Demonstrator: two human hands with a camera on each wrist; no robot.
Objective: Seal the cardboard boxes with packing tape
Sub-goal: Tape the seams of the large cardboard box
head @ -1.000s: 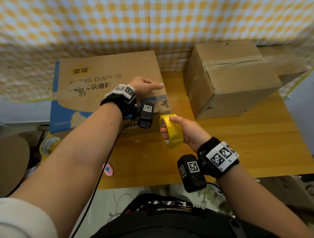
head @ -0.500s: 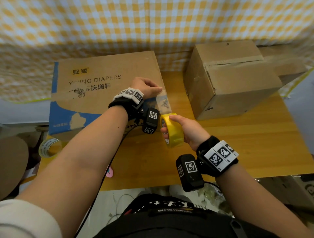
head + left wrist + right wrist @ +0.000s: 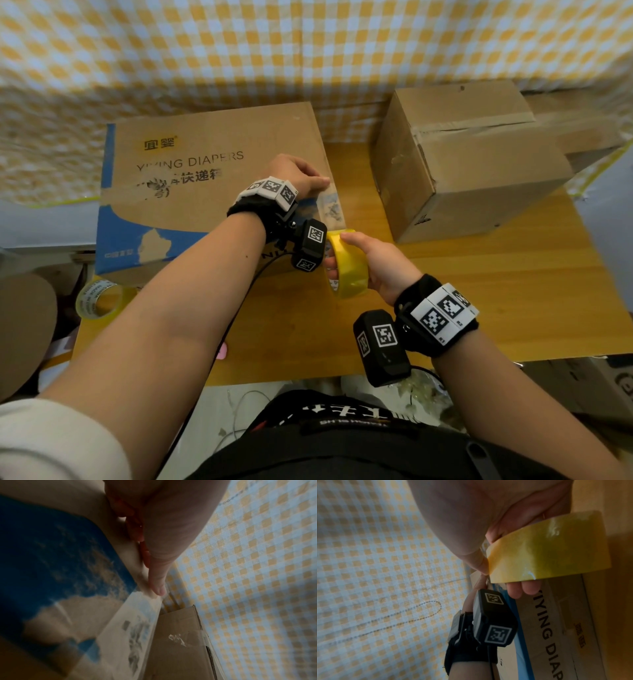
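Observation:
A flat diaper box (image 3: pixel 212 164) printed in blue lies on the left of the table. A plain cardboard box (image 3: pixel 472 164), with tape across its top, stands on the right. My left hand (image 3: pixel 320 181) is at the right edge of the diaper box's top, fingers curled and the thumb (image 3: pixel 157 588) holding down the end of a clear tape strip (image 3: pixel 330 209). The strip runs down to a yellow tape roll (image 3: pixel 349 270) in front of the box. My right hand (image 3: pixel 342 253) grips that roll (image 3: pixel 547 547), thumb on its outside and fingers (image 3: pixel 525 588) through the core.
A second tape roll (image 3: pixel 99 299) lies at the table's (image 3: pixel 479 291) left edge, below the diaper box. Under my left forearm peeks a small pink object (image 3: pixel 222 351). Checkered cloth (image 3: pixel 308 51) hangs behind both boxes. A brown cardboard piece (image 3: pixel 24 335) sits off the table's left.
My left hand's fingers have curled and it has drawn back up onto the box's edge with the tape end, so the strip from the roll is longer. The right hand stayed put.

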